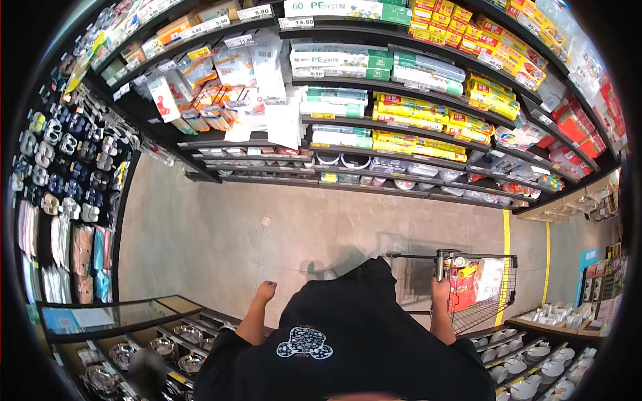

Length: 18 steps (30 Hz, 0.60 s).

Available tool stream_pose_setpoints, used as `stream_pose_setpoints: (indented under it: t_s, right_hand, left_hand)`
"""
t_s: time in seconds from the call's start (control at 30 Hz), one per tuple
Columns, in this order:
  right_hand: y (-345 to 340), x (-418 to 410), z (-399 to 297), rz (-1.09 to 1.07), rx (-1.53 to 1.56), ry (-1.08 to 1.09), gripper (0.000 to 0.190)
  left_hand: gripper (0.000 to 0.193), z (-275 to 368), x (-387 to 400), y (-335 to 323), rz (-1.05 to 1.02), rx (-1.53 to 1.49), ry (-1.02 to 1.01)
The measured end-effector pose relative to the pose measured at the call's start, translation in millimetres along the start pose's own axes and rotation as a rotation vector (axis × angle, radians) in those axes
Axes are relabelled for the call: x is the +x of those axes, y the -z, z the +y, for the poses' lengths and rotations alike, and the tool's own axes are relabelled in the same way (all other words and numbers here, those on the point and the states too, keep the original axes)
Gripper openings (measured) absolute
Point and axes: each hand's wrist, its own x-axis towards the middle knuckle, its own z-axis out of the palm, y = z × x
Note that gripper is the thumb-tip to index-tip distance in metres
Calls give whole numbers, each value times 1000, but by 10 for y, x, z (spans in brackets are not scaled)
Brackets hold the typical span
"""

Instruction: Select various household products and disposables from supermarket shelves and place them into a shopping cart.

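My left hand hangs over the tiled floor, left of my black shirt, its fingers curled in with nothing visible in them. On the other side, my right hand is at the handle end of a wire shopping cart, closed around the end of its dark handle. Inside the cart lie a red package, a white package and a yellow and red roll-shaped pack.
Shelves ahead hold boxed plastic wrap, yellow rolled packs and hanging bags. Slippers hang on the left rack. Metal bowls stand on shelves behind at left, white bowls at right. Yellow floor lines cross beyond the cart.
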Motion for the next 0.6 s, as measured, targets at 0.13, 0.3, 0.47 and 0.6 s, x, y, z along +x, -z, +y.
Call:
stream_pose_setpoints:
  t_s: [0.13,0.3,0.47,0.6]
  right_hand:
    - [-222,-517,-399,-4,28,84,45]
    - [-592,-1004,-924,-40,187,198,40]
    - [-1143,-1002,-1205,-282,523,218,44]
    - [-1109,-880,-1639,-251,580,219,35]
  left_hand:
    - [55,252,153,18,-43,2,0]
    - [54,936,656,57,-10,57,-206]
    - [51,2172,1012,452,186,82,-508]
    - [54,3149,1400,1064,315,114,-707]
